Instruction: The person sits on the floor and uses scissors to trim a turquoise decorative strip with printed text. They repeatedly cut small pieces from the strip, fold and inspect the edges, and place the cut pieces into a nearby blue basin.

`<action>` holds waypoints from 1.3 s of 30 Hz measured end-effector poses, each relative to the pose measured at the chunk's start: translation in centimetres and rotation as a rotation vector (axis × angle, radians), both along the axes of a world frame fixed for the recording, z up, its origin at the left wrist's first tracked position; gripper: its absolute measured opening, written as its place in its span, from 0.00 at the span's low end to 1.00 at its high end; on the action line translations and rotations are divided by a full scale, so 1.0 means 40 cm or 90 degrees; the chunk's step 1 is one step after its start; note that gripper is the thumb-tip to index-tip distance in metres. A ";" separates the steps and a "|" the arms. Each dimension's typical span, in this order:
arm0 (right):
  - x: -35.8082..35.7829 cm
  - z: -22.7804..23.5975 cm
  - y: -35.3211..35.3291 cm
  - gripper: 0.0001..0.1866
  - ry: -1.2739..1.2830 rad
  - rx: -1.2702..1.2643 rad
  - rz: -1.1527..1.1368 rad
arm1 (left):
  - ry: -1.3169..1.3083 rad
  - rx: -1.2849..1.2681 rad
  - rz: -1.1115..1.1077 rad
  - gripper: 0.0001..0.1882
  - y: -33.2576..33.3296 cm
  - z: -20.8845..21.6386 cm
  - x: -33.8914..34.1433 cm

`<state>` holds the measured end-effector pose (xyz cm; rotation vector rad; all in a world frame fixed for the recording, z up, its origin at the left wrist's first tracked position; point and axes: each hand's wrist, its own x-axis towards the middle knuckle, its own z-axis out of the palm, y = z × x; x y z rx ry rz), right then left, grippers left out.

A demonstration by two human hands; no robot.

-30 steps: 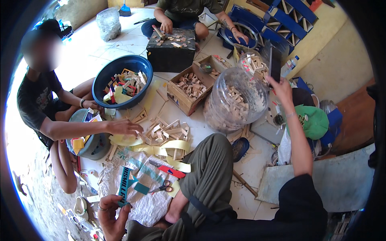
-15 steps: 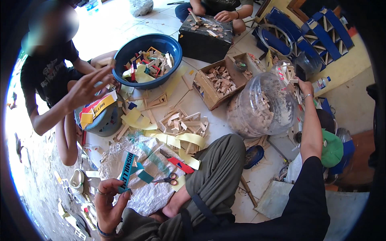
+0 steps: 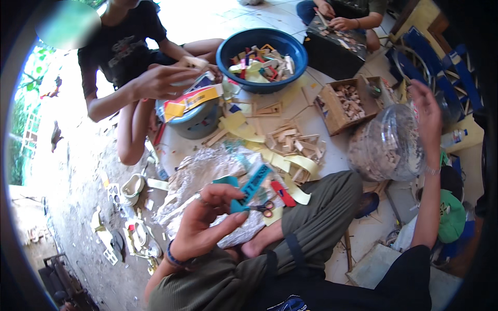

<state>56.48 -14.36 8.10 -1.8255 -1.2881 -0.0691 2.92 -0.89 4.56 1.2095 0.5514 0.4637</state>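
Note:
My left hand (image 3: 207,225) is closed with its fingertips and thumb around one end of a teal strip (image 3: 255,183) with dark lettering. The strip slants up over a crumpled white sack on the floor. Another teal piece (image 3: 225,181) shows behind my fingers. A pair of scissors (image 3: 266,207) lies just past my thumb, with a red-handled cutter (image 3: 283,194) to its right. My right hand (image 3: 428,116) is raised at the right rim of a clear plastic jar (image 3: 386,142) holding small wooden pieces. Its fingers stretch upward, and I see nothing gripped in them.
Thin wooden pieces (image 3: 295,142) and yellow strips (image 3: 303,165) lie beyond my knee. A wooden box (image 3: 328,110) of small blocks stands behind the jar. A blue basin (image 3: 224,59) sits farther back. One co-worker (image 3: 124,52) sits at left, another works at a black box (image 3: 332,54).
The whole view has shifted, so things appear farther right. My left hand has lowered the teal strip toward the scissors. My right hand has its fingers stretched upward beside the jar now.

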 end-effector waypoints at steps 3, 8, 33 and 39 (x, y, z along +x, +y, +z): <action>-0.375 0.003 0.057 0.29 -0.073 -0.232 0.245 | -0.092 -0.046 -0.004 0.21 -0.006 0.009 0.007; -0.695 -0.047 0.168 0.31 -0.045 -0.103 0.535 | -0.104 -0.036 -0.032 0.26 -0.010 0.025 -0.016; -0.838 -0.075 0.118 0.21 0.021 -0.044 0.455 | 0.087 0.136 0.096 0.22 -0.029 0.057 -0.102; -0.848 -0.079 0.114 0.21 0.021 -0.055 0.427 | 0.079 0.080 0.107 0.21 -0.028 0.059 -0.093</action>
